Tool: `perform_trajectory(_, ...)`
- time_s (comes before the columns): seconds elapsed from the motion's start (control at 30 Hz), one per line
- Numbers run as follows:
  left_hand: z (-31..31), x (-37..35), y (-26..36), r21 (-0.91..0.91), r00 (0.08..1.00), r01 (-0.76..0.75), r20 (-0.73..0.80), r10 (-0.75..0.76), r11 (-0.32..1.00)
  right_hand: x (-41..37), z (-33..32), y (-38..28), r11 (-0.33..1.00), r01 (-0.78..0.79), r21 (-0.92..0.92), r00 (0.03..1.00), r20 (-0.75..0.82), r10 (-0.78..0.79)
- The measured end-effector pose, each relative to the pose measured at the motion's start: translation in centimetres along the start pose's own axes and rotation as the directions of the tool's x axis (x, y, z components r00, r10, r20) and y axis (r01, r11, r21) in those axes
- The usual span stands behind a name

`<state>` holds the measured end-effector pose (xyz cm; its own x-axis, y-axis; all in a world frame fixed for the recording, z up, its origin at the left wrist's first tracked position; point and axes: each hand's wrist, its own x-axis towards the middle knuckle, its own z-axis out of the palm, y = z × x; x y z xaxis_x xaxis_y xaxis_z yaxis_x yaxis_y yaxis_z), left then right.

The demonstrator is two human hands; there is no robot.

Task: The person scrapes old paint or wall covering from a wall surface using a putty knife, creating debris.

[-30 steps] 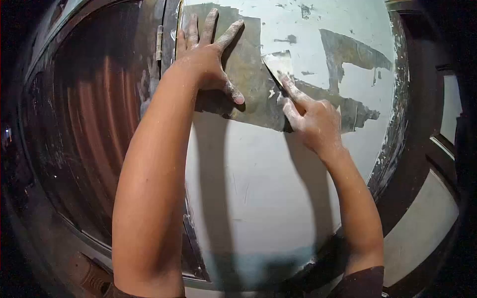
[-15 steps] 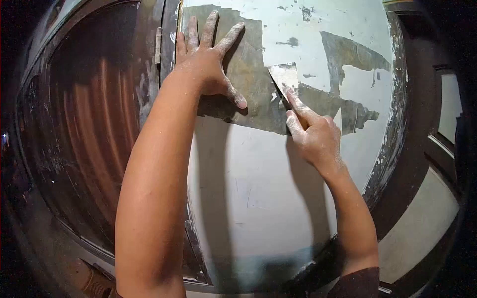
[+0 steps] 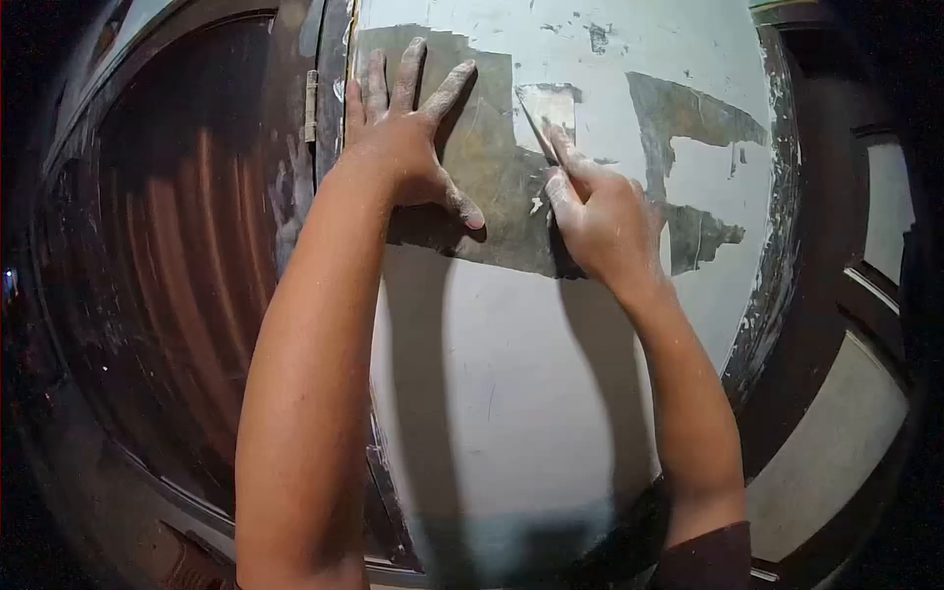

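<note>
Single head-worn view, looking forward and slightly down along both forearms. Faces pale panel [image 3: 511, 393] close up, within arm's reach; left hand [image 3: 403, 147] and right hand [image 3: 610, 221] in upper half. Wide, rounded view, dark at edges. No second view to share.

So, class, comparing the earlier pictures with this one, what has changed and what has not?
The right hand moved the scraper slightly down, then higher up the panel, near the grey patch's edge. Nothing was newly gripped or let go. The left hand stayed spread against the patch.
</note>
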<state>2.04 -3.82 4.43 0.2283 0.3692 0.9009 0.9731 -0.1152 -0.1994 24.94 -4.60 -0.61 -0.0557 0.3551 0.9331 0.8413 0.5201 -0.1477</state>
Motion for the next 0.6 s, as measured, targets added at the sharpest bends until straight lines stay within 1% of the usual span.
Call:
perform_trajectory(0.03,-0.1,0.0,0.1,-0.011,1.000,-0.001,-0.007,0.001,1.000,1.1,-0.6,-0.9,0.998,-0.057,-0.019,0.998,-0.008,0.057)
perform_trajectory(0.07,-0.4,-0.1,0.2,0.002,1.000,0.010,0.009,-0.010,1.000,1.7,-0.5,-1.0,0.997,-0.073,-0.030,0.997,0.001,0.073)
perform_trajectory(0.1,-0.6,0.1,0.3,0.000,1.000,0.011,-0.009,-0.011,1.000,2.1,-0.5,-1.2,0.995,-0.093,-0.038,0.996,0.014,0.093)
perform_trajectory(0.17,-0.6,0.0,0.4,0.023,0.999,0.022,0.045,-0.023,0.999,0.7,-1.1,-1.9,0.993,-0.116,0.024,0.991,0.075,0.114)
perform_trajectory(0.23,-0.7,-0.2,0.3,0.005,0.999,0.019,0.046,-0.020,1.000,-1.2,-0.7,-1.3,0.994,-0.110,-0.002,0.991,0.077,0.110)
perform_trajectory(0.3,-1.2,-0.3,0.7,0.058,0.996,0.047,0.077,-0.052,0.997,-1.6,-0.8,-1.1,0.994,-0.105,0.027,0.994,0.046,0.103)
perform_trajectory(0.33,-1.3,-0.2,0.9,0.098,0.994,0.054,0.088,-0.063,0.994,-0.2,-1.1,-1.1,0.995,-0.088,-0.047,0.993,0.073,0.091)
perform_trajectory(0.37,-1.2,-0.3,0.9,0.099,0.994,0.049,0.090,-0.058,0.994,0.9,-1.4,-1.3,0.995,-0.096,0.029,0.995,0.037,0.095)
perform_trajectory(0.43,-1.3,-0.2,0.8,0.062,0.995,0.048,0.079,-0.053,0.997,3.0,-1.5,-1.1,0.995,-0.099,0.029,0.995,0.014,0.099)
perform_trajectory(0.47,-1.4,-0.1,0.9,0.065,0.990,0.065,0.122,-0.072,0.996,2.9,-2.3,-1.1,0.989,-0.140,0.055,0.985,0.107,0.134)
perform_trajectory(0.5,-1.4,0.0,0.9,0.067,0.990,0.064,0.120,-0.072,0.996,2.3,-2.2,-1.0,0.989,-0.140,0.057,0.985,0.105,0.134)
perform_trajectory(0.57,-1.4,-0.1,1.0,0.068,0.989,0.069,0.126,-0.077,0.995,-0.1,-1.6,-0.4,0.992,-0.090,0.083,0.994,0.065,0.085)
perform_trajectory(0.6,-1.4,-0.3,1.0,0.071,0.988,0.067,0.131,-0.076,0.995,-1.3,-1.4,0.3,0.996,-0.090,0.024,0.993,0.073,0.088)
